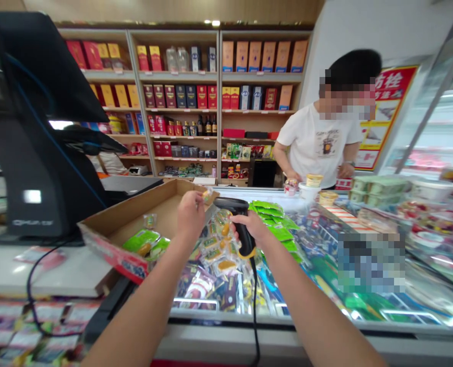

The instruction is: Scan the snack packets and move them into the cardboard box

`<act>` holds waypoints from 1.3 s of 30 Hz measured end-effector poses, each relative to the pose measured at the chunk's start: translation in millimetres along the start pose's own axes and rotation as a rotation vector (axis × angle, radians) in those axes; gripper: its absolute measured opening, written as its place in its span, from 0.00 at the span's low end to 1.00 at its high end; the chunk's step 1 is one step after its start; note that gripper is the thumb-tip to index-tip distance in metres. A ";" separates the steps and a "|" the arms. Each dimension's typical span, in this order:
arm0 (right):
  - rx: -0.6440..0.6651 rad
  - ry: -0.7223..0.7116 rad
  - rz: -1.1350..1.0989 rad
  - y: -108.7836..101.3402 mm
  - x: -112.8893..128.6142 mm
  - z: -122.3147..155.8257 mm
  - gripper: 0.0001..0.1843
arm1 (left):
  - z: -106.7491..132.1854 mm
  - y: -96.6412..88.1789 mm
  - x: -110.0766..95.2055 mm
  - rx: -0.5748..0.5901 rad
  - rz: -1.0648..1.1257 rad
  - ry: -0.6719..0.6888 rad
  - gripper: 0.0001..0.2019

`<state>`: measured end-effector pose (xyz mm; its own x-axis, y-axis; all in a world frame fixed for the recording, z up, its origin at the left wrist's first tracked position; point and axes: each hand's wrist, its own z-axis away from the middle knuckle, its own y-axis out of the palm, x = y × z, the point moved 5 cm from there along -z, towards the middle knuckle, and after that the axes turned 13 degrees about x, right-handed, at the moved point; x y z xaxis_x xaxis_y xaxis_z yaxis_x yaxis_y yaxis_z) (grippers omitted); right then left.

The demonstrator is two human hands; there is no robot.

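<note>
A small snack packet (208,194) is being pinched by the left hand (190,216), with a corded barcode scanner (232,204) being gripped closed in the right hand (251,227).

Shelves (180,76) w/ boxed liquor (264,56), POS terminal (31,153), person (318,142) opposite.

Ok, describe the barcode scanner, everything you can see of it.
The handheld barcode scanner is a black pistol-grip model that looks like plastic, with a wide head on top and a yellow band at the base of the grip. The right hand wraps the grip and holds it tilted, head toward the small packet in the left hand. A black cord drops from the grip's base over the front of the glass-topped display case. No scanning light shows.
</note>
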<state>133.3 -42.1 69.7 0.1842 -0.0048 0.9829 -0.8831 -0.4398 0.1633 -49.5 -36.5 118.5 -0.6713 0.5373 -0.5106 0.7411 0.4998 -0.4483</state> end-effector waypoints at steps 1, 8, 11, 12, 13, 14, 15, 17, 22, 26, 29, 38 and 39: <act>0.026 -0.009 0.014 8.0 3.6 -3.4 0.08 | -4.8 -17.3 -0.4 -0.012 -0.070 -0.038 0.06; 0.181 -0.014 0.101 69.5 14.3 -29.1 0.10 | -18.7 -86.8 36.7 -0.048 -0.352 -0.310 0.08; 0.195 -0.008 0.120 77.9 9.1 -31.4 0.10 | -19.2 -82.7 44.7 -0.034 -0.367 -0.319 0.12; 0.188 -0.003 0.122 76.1 6.6 -30.9 0.11 | -19.0 -78.5 43.3 -0.034 -0.360 -0.298 0.14; 0.173 0.002 0.120 72.2 4.3 -29.7 0.10 | -18.7 -73.2 40.2 -0.033 -0.344 -0.266 0.16; 0.151 0.004 0.115 66.3 2.3 -28.2 0.10 | -18.2 -66.5 35.4 -0.026 -0.319 -0.225 0.17; 0.124 0.002 0.110 58.5 1.0 -26.3 0.09 | -17.5 -58.3 29.3 -0.013 -0.285 -0.175 0.17; 0.061 -0.011 0.113 38.8 0.4 -21.5 0.08 | -14.8 -37.9 14.5 0.026 -0.202 -0.064 0.16; -0.168 -0.106 0.178 -26.8 5.5 -4.3 0.10 | -0.4 44.6 -12.7 0.357 -0.114 -0.005 0.09; -0.345 -0.173 0.126 -74.4 -2.1 11.1 0.10 | 13.1 109.8 -17.8 0.625 -0.175 -0.142 0.06; -0.403 -0.169 0.077 -91.0 -10.5 17.8 0.11 | 12.9 138.4 -24.2 0.671 -0.230 -0.146 0.12; -0.403 -0.186 0.155 -83.9 -6.5 19.4 0.10 | 3.8 185.0 -11.0 0.781 -0.239 -0.296 0.14; -0.404 -0.185 0.172 -83.8 -7.2 18.8 0.09 | 1.6 185.2 -8.1 0.761 -0.211 -0.306 0.12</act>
<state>214.0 -22.2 47.4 0.0619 -0.2224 0.9730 -0.9979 -0.0341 0.0557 93.3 50.6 38.5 -0.8445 0.2219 -0.4874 0.4816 -0.0835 -0.8724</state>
